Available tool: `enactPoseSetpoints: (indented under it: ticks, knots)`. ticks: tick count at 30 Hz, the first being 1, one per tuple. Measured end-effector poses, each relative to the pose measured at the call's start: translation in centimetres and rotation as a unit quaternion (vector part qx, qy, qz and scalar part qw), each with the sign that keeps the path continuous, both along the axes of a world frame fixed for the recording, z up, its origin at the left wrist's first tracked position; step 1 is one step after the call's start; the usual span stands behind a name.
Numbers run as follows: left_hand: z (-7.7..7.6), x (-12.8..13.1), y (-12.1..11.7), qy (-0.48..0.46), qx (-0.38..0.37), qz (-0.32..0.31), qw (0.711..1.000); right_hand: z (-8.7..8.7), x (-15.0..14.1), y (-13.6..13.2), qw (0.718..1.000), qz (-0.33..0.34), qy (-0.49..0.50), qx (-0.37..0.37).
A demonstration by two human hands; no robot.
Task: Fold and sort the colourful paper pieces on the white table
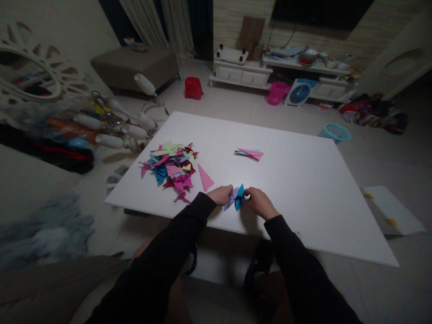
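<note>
Near the front edge of the white table, my left hand pinches a lilac folded-paper piece. Close beside it, my right hand has its thumb and fingers closed on a blue folded-paper piece. The two papers almost meet between my hands; whether they touch is unclear. A flat pink paper triangle lies to the left of my left hand. Farther left is a heap of folded-paper cranes in many colours. Beyond my hands rests a small stack of folded paper, pink and light blue.
A lamp with several white shades stands against the table's left side. On the floor past the far edge are a red stool, a pink bin and a turquoise basket. A white board sits at the right.
</note>
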State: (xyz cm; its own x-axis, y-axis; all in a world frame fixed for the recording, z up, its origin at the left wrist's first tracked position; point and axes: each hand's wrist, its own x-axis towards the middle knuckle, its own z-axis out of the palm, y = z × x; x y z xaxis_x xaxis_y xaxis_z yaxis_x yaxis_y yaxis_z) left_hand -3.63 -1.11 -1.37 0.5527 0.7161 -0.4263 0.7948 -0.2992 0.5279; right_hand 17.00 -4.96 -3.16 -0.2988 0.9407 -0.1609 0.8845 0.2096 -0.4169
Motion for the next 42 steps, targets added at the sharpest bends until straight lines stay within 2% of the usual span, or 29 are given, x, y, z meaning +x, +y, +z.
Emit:
enactPoseSetpoints:
  ticks: [6, 10, 16, 20, 23, 32, 37, 42]
  knots:
    - [0.0, 0.2, 0.0, 0.005, 0.014, -0.006, 1.000, -0.3, 0.0, 0.1, 1.000, 0.001, 0.000, 0.000]
    - [-0.2, -0.2, 0.7, 0.019, 0.023, 0.017, 0.999, -0.3, 0.4, 0.8, 1.000, -0.004, -0.009, 0.011]
    - [-0.2, -1.5, 1.3, 0.092, 0.077, 0.121, 0.985, -0.2, 0.8, 1.5, 1.000, -0.017, -0.016, 0.015]
    - [-0.5, -2.1, 1.1, 0.195, 0.020, 0.178, 0.964, -0.1, 0.8, 1.5, 1.000, -0.020, -0.014, 0.010]
    - [-0.8, -2.3, 0.7, 0.216, -0.016, 0.183, 0.959, 0.1, 0.8, 1.3, 1.000, -0.025, -0.007, 0.006]
    - [-0.5, -2.6, 0.4, 0.202, 0.005, 0.175, 0.964, 1.0, 0.8, 0.5, 0.999, -0.031, 0.003, 0.011]
    - [-1.2, -3.1, 0.9, 0.177, 0.021, 0.165, 0.970, 1.2, 0.9, 0.7, 0.999, -0.035, 0.007, 0.006]
    - [-1.9, -3.4, 1.3, 0.193, 0.025, 0.192, 0.962, 0.9, 1.0, 1.2, 0.999, -0.035, 0.010, 0.000]
